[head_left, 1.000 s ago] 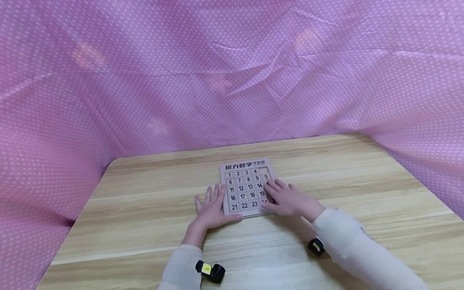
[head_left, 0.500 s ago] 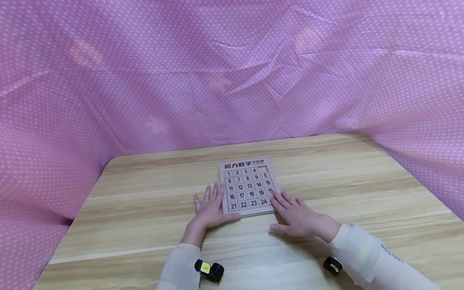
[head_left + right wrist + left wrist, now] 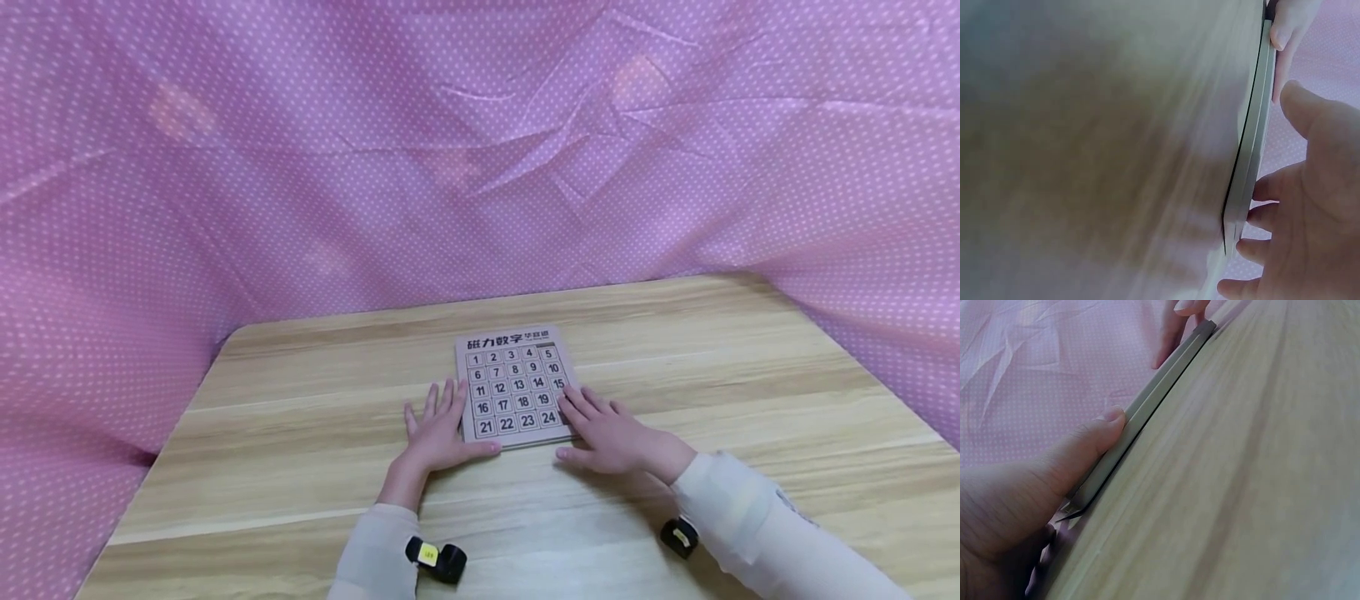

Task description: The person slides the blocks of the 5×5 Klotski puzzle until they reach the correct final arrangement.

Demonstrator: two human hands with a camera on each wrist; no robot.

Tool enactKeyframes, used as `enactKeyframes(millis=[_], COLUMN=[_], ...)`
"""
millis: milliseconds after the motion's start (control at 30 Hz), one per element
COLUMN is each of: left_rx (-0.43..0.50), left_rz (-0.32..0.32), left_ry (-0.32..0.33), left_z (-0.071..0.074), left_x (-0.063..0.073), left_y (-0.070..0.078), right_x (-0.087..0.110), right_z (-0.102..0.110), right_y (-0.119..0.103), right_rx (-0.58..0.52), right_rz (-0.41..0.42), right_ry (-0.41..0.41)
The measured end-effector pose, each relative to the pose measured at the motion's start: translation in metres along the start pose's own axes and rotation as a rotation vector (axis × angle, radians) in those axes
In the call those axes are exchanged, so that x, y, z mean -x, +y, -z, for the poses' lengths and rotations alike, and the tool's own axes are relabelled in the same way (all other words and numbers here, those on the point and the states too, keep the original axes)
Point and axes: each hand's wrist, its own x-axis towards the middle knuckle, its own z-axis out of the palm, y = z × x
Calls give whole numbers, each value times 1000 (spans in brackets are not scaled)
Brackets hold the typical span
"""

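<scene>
A grey number sliding puzzle (image 3: 519, 388) lies flat on the table, its numbered tiles in rows under a printed header. My left hand (image 3: 437, 435) spreads around its near left corner: straight fingers lie along the left side, and the thumb (image 3: 1102, 430) presses the near edge. The fingertips of my right hand (image 3: 611, 433) touch the right-hand column just below tile 15 (image 3: 558, 384), hiding what is under them. A dark gap shows beside tile 24 (image 3: 549, 417). The right thumb (image 3: 1300, 106) is extended, apart from the puzzle.
The wood-grain table (image 3: 315, 467) extends on all sides of the puzzle. A pink dotted cloth (image 3: 480, 167) hangs behind and at both sides. Black wrist devices (image 3: 450, 563) sit at both sleeves.
My right hand first drew back toward the near right, then moved slightly forward. The right-hand column slid up, so tile 5 now fills the former top right gap. The left hand stayed.
</scene>
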Motion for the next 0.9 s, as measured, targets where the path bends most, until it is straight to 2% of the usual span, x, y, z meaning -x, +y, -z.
enactKeyframes(millis=[333,900], left_rx=[-21,-5], left_rz=[2,-8], left_ry=[1,3], left_z=[-2,-2], left_x=[0,-1], left_y=[-5,-7], right_x=[-7,-12], right_z=[2,-7], right_y=[-1,4], right_rx=[-44,-99], right_rz=[-13,46], right_ry=[9,42])
